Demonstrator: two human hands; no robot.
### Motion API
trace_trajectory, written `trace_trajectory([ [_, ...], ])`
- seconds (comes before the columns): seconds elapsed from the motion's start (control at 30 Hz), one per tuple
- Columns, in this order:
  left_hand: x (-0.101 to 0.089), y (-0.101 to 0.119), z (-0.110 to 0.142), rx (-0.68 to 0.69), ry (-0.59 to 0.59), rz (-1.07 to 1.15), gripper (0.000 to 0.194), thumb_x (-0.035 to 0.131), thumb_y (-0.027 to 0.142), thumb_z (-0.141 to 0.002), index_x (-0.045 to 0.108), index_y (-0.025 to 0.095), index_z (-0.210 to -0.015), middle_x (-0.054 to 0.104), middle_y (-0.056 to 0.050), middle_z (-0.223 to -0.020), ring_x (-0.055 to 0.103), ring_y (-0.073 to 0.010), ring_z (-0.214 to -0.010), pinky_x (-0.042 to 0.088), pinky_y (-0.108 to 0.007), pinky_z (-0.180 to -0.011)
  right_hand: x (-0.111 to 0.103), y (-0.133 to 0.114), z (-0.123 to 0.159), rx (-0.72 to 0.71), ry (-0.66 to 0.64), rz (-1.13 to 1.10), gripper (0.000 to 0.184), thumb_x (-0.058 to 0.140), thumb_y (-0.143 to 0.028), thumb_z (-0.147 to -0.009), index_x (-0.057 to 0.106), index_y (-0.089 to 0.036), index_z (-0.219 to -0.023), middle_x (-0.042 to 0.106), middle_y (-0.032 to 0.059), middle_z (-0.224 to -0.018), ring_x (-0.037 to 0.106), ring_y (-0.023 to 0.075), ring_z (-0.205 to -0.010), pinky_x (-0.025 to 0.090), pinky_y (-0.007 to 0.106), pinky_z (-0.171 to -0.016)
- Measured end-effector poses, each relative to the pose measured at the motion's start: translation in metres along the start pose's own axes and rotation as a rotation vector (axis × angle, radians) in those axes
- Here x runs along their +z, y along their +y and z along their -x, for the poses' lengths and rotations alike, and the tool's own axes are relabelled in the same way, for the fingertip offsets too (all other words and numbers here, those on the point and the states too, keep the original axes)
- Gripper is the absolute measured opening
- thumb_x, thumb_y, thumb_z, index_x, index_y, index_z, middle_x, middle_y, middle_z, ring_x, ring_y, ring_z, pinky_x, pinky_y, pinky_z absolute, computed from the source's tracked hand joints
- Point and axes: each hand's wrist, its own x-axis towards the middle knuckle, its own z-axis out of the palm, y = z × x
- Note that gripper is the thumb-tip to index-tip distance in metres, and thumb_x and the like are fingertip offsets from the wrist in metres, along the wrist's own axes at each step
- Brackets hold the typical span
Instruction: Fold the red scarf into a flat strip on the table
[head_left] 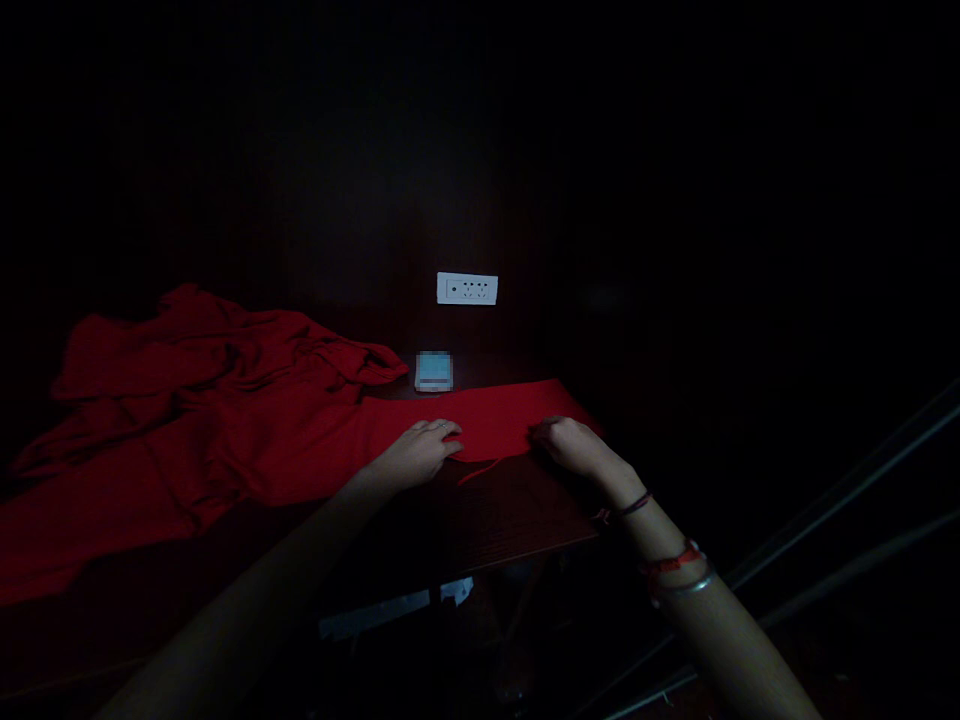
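A large red cloth point(292, 440), perhaps a garment, spreads over a dark wooden table point(495, 510). Its left part is bunched in folds, while a narrower part point(495, 415) lies flat towards the right. On the near edge of that flat part rests my left hand point(421, 450), thumb and fingers apart, a ring on one finger. My right hand point(570, 442) is closed at the right end of the cloth, with its edge at the fingertips; the exact grip is in shadow. Between the hands a thin red strand point(480, 470) hangs off the near edge.
Behind the cloth lies a small device with a lit, blurred screen point(434, 371). A white wall socket point(467, 289) is on the dark wall above it. Pale material point(397, 610) shows below the table's front edge. Thin pale bars point(847, 500) slant at the right. Deep shadow hides the surroundings.
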Motion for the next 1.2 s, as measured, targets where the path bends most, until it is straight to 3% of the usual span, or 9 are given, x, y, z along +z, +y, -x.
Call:
trace_trajectory([
  [0.1, 0.007, -0.011, 0.003, -0.062, -0.095, 0.212, 0.052, 0.037, 0.051, -0.08, 0.027, 0.034, -0.128, 0.017, -0.006, -0.139, 0.015, -0.0285, -0.125, 0.021, -0.049, -0.095, -0.004, -0.011, -0.038, -0.02, 0.12, -0.076, 0.033, 0.031, -0.025, -0.087, 0.054, -0.015, -0.109, 0.053, 0.0111, -0.11, 0.047, 0.0176, -0.102, 0.034, 0.029, -0.088],
  [0.17, 0.013, -0.021, 0.005, -0.173, -0.125, 0.296, 0.053, 0.023, 0.055, -0.082, 0.016, 0.034, -0.131, 0.01, -0.006, -0.14, 0.008, -0.0269, -0.127, 0.018, -0.052, -0.096, 0.005, -0.018, -0.064, 0.038, 0.131, -0.107, 0.045, 0.032, -0.04, -0.085, 0.04, -0.018, -0.123, 0.038, 0.0109, -0.128, 0.031, 0.0235, -0.117, 0.027, 0.041, -0.094],
  [0.27, 0.02, -0.036, 0.007, -0.388, -0.067, 0.273, 0.053, 0.011, 0.053, -0.084, 0.015, 0.031, -0.132, 0.007, -0.007, -0.14, 0.006, -0.0276, -0.127, 0.013, -0.056, -0.094, 0.029, -0.021, -0.087, 0.177, -0.076, -0.148, 0.062, 0.024, -0.058, -0.08, 0.018, -0.026, -0.133, 0.017, 0.007, -0.139, 0.01, 0.0314, -0.125, 0.016, 0.058, -0.092],
  [0.37, 0.025, -0.045, 0.008, -0.517, -0.138, 0.218, 0.064, 0.018, 0.063, -0.078, 0.017, 0.028, -0.132, 0.009, -0.01, -0.14, 0.006, -0.0348, -0.125, 0.013, -0.06, -0.091, 0.049, -0.014, -0.09, 0.227, -0.193, -0.142, 0.061, 0.014, -0.06, -0.08, 0.016, -0.031, -0.133, 0.012, 0.0024, -0.141, 0.007, 0.0325, -0.125, 0.01, 0.061, -0.092],
  [0.7, 0.027, -0.042, 0.008, -0.423, -0.156, 0.231, 0.07, 0.022, 0.066, -0.075, 0.016, 0.026, -0.133, 0.01, -0.01, -0.14, 0.004, -0.0312, -0.126, 0.01, -0.054, -0.096, 0.052, 0.007, -0.095, 0.213, -0.183, -0.116, 0.059, 0.018, -0.059, -0.08, 0.018, -0.031, -0.132, 0.014, 0.0017, -0.14, 0.009, 0.0332, -0.125, 0.011, 0.062, -0.091],
  [0.8, 0.014, -0.037, 0.011, -0.308, -0.119, 0.212, 0.068, 0.028, 0.063, -0.076, 0.022, 0.024, -0.131, 0.016, -0.011, -0.139, 0.011, -0.0293, -0.126, 0.014, -0.049, -0.098, 0.043, 0.003, -0.09, 0.092, -0.027, -0.098, 0.057, 0.03, -0.054, -0.081, 0.027, -0.026, -0.13, 0.024, 0.0073, -0.137, 0.016, 0.0314, -0.123, 0.016, 0.06, -0.09],
  [0.93, -0.011, -0.025, 0.017, -0.049, -0.074, 0.172, 0.058, 0.044, 0.058, -0.071, 0.04, 0.026, -0.119, 0.039, -0.006, -0.125, 0.038, -0.0226, -0.113, 0.03, -0.034, -0.092, 0.024, -0.012, -0.077, -0.321, 0.082, -0.207, 0.045, 0.041, -0.042, -0.081, 0.046, -0.018, -0.118, 0.051, 0.0091, -0.114, 0.044, 0.0185, -0.106, 0.031, 0.036, -0.091],
  [1.03, -0.022, -0.022, 0.021, -0.051, -0.116, 0.096, 0.046, 0.051, 0.043, -0.07, 0.046, 0.024, -0.111, 0.045, -0.005, -0.117, 0.046, -0.0226, -0.103, 0.039, -0.031, -0.083, 0.017, -0.025, -0.07, -0.495, 0.024, -0.275, 0.04, 0.049, -0.041, -0.077, 0.056, -0.015, -0.106, 0.059, 0.0083, -0.1, 0.052, 0.0158, -0.092, 0.037, 0.028, -0.084],
  [1.2, -0.023, -0.027, 0.026, -0.075, -0.163, 0.027, 0.048, 0.049, 0.015, -0.062, 0.047, 0.024, -0.109, 0.048, -0.005, -0.113, 0.051, -0.0216, -0.094, 0.042, -0.029, -0.074, 0.016, -0.04, -0.066, -0.564, 0.011, -0.242, 0.036, 0.056, -0.034, -0.073, 0.058, -0.014, -0.103, 0.059, 0.0075, -0.098, 0.052, 0.0168, -0.09, 0.037, 0.028, -0.083],
])
